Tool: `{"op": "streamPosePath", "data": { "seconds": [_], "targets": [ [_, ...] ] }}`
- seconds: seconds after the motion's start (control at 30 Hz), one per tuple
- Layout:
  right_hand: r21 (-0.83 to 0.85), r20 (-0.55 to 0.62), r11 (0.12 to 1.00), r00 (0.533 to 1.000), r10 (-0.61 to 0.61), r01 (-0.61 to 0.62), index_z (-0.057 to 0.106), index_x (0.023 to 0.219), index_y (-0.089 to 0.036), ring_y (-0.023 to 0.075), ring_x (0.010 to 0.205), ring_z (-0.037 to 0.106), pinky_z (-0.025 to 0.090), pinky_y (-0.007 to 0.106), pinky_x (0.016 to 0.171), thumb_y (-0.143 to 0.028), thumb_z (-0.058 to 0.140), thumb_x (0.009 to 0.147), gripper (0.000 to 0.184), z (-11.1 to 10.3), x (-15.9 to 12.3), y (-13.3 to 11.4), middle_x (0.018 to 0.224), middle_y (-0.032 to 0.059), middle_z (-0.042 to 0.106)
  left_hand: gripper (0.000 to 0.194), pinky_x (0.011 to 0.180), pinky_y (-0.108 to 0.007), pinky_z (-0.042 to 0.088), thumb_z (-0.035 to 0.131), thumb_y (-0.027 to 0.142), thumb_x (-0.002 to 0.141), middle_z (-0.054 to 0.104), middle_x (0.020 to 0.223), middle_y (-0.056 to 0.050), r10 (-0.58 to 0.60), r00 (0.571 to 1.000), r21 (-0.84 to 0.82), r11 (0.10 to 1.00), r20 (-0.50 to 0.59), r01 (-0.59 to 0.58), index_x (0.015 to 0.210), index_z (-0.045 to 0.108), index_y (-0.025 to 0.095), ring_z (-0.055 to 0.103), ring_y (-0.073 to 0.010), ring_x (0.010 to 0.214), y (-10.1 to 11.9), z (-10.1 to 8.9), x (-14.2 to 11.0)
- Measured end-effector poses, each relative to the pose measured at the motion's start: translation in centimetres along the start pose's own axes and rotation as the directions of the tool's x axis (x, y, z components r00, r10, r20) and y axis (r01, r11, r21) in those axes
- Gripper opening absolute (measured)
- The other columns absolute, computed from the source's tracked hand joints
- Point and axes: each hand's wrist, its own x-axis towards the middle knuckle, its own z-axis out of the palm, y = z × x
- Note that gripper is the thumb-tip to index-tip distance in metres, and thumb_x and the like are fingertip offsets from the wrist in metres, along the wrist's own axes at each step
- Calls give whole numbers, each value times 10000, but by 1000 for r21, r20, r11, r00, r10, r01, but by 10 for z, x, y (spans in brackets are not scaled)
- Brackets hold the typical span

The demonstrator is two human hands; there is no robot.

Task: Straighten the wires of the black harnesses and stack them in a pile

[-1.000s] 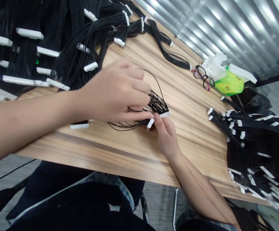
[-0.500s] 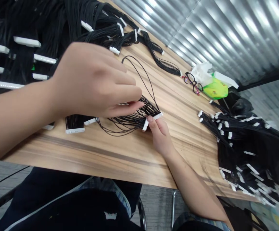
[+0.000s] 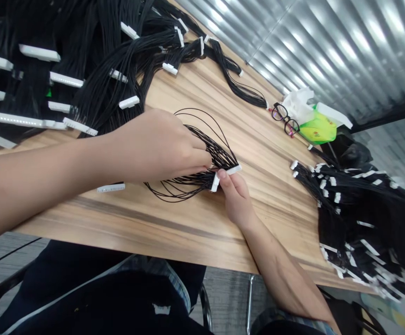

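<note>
A small harness of thin black wires (image 3: 202,156) with two white connectors (image 3: 215,181) lies on the wooden table (image 3: 195,223). My right hand (image 3: 236,197) pinches the white connectors from below. My left hand (image 3: 160,146) is closed over the black wires just left of the connectors, fingers curled round the strands. Wire loops fan out above and below my left hand.
A big heap of black harnesses with white connectors (image 3: 59,70) covers the table's left and back. Another heap (image 3: 363,214) fills the right side. Glasses (image 3: 285,119) and a green tissue pack (image 3: 317,126) lie at the far edge by a corrugated metal wall.
My left hand has come down from above the harness and closed on the wires, pulling the loops closer together. My right hand has stayed on the connectors.
</note>
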Motion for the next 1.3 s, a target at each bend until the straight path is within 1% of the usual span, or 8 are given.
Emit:
{"op": "streamPosePath", "data": {
  "seconds": [0.33,0.6,0.67,0.77,0.83,1.0,1.17,1.3],
  "targets": [
    [-71,103,997,995,1,6,601,736,-239,159,658,534,477,302,616,-719,537,949,528,-2,1,-3,678,-14,577,519,1014,-422,519,206,307,1082,729,1167,10,207,964,112,967,167,-227,944,704,264,679,-201,1049,-7,-9,10],
    [-88,124,996,992,3,8,583,758,-233,153,674,530,456,299,656,-692,524,970,509,-4,3,-1,690,-22,564,584,819,-320,493,340,516,1088,501,557,46,309,949,173,933,65,-316,670,587,193,443,-75,567,-20,-32,3],
    [-108,123,994,992,-8,21,579,752,-230,151,669,529,451,303,672,-673,507,986,506,-3,3,-1,685,-23,569,572,779,-296,452,426,478,1065,511,572,57,510,852,371,819,-118,-439,598,546,169,463,-53,594,-22,-46,-4],
    [-164,146,984,989,-38,62,570,703,-226,158,689,526,442,313,701,-648,486,1003,525,0,2,-1,680,-16,569,454,764,-312,451,643,423,987,528,568,84,825,505,570,549,-252,-612,591,565,213,497,-72,617,-12,-59,-13],
    [-157,113,986,993,-41,59,577,702,-224,166,719,531,447,317,721,-659,502,988,526,4,2,0,695,-11,576,341,810,-321,518,604,417,1018,678,738,95,699,690,448,687,-189,-572,726,666,254,566,-94,674,5,-52,-17],
    [-48,-103,993,988,-113,108,609,843,-227,194,778,594,521,331,752,-733,464,958,538,5,12,-6,761,11,631,150,853,-376,608,577,301,986,771,1083,-1,502,846,459,804,-182,-378,978,704,222,708,-182,878,42,-10,0],
    [-146,-247,955,926,-287,257,606,714,-216,200,715,655,566,344,750,-726,314,1003,655,-27,5,-34,680,50,675,255,662,-293,585,515,137,963,788,1022,-73,413,884,469,839,-219,-276,1165,668,161,756,-180,801,49,-3,50],
    [-322,-351,912,862,-365,255,694,731,-215,201,706,681,536,323,703,-662,512,974,540,-98,-49,-47,711,46,734,382,867,-333,619,507,45,936,802,1074,-35,576,810,444,758,-112,-478,1200,695,247,779,-202,969,63,-1,91]
  ]
}}
